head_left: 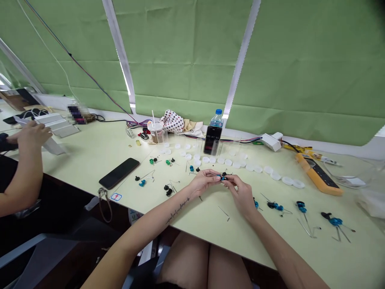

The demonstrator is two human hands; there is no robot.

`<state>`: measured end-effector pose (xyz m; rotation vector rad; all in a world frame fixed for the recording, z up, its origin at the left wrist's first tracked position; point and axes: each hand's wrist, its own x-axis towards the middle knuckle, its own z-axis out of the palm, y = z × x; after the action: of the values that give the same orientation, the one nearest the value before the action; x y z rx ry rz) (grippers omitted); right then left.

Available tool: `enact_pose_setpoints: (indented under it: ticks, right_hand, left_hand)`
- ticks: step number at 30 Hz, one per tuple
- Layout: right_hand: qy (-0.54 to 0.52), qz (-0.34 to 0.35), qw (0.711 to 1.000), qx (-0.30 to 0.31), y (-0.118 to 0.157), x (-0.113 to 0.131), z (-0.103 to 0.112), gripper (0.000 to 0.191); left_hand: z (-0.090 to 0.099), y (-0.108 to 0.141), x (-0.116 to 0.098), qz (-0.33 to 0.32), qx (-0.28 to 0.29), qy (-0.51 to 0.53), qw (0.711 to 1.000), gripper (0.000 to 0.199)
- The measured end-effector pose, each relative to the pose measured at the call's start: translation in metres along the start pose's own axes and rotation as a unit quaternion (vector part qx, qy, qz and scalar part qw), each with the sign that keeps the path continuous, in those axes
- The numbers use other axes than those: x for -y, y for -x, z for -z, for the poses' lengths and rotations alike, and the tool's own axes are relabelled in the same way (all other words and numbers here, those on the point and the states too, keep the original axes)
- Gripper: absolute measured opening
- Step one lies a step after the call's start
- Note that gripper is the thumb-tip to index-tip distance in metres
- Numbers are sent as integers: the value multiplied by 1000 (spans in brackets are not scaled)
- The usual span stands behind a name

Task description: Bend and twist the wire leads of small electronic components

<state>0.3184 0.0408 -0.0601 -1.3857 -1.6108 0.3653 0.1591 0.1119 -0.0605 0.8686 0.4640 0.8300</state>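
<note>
Above the middle of the table, my left hand (204, 181) and my right hand (241, 194) meet at the fingertips around a small blue-and-black part (223, 177). Both hands pinch it, with fingers covering much of its shape. A thin metal rod seems to run along the left fingers. Between my forearms an L-shaped hex key (224, 214) lies on the table. Close to my right wrist is another blue piece (256, 203), partly hidden by that hand. Beyond my left hand sit a small blue piece (191, 168) and a black knob-like piece (197, 169).
Several blue-and-black sets with thin metal rods (335, 221) lie at right. White round caps (228, 162) form a row behind my hands. A phone (119, 173), upright timer phone (212, 138), bottle (218, 113) and yellow multimeter (320, 174) surround them. A co-worker's arm (28, 160) is at left.
</note>
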Motion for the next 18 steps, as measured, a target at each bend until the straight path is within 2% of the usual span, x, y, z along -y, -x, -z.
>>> enact_pose_setpoints:
  ticks: [18]
  right_hand:
    - [2,-5,1000,7,-1,0,1,33]
  left_hand:
    - [0,-1,0,-1,-4,1,1000,31]
